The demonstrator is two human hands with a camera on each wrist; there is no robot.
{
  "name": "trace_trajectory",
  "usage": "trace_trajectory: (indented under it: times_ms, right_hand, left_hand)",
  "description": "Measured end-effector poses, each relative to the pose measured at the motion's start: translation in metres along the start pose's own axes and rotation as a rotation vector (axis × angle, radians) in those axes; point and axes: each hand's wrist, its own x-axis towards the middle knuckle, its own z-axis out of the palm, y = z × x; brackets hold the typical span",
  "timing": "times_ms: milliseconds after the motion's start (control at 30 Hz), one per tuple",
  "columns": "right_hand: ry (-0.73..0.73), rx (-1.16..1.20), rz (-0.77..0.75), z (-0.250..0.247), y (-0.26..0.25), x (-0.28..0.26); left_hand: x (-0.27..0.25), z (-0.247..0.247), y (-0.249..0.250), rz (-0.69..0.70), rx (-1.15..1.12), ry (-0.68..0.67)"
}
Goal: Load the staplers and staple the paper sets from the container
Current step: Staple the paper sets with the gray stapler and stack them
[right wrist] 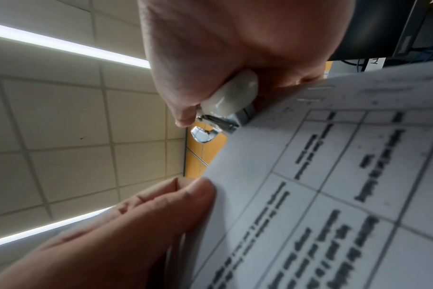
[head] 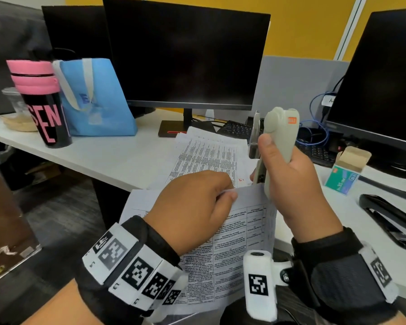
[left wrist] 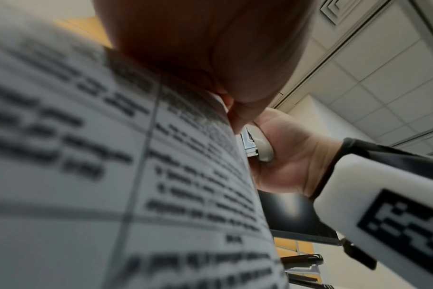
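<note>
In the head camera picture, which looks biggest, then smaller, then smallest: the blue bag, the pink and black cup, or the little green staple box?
1. Blue bag.
2. Pink and black cup, not far behind the bag.
3. Green staple box, plainly smallest.
This is only how they look in the picture.

White surface (head: 117, 158), front edge running from far left toward near right. Yellow wall (head: 302, 26) behind, grey partition panel (head: 298, 87) below it. Dark wood-look floor (head: 63, 207) under the surface's left end. Ceiling (right wrist: 62, 121) of square pale tiles with two strip lights (right wrist: 69, 47); a vent grille (left wrist: 334, 9) set in it.
</note>
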Motion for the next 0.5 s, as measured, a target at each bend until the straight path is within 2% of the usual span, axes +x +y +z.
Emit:
trace_trajectory:
  times_ms: [300, 433, 500]
  right_hand:
    - [0.097, 0.009, -0.083, 0.002, 0.002, -0.005]
    - [0.113, 0.094, -0.026, -0.002, 0.005, -0.003]
    - [0.171, 0.245, 0.014, -0.006, 0.002, -0.002]
  left_hand:
    - [0.000, -0.002, 0.003, 0.000, -0.021, -0.009]
    - [-0.002, -0.001, -0.005, 0.007, -0.016, -0.012]
    - [-0.003, 0.000, -0.006, 0.022, -0.053, 0.026]
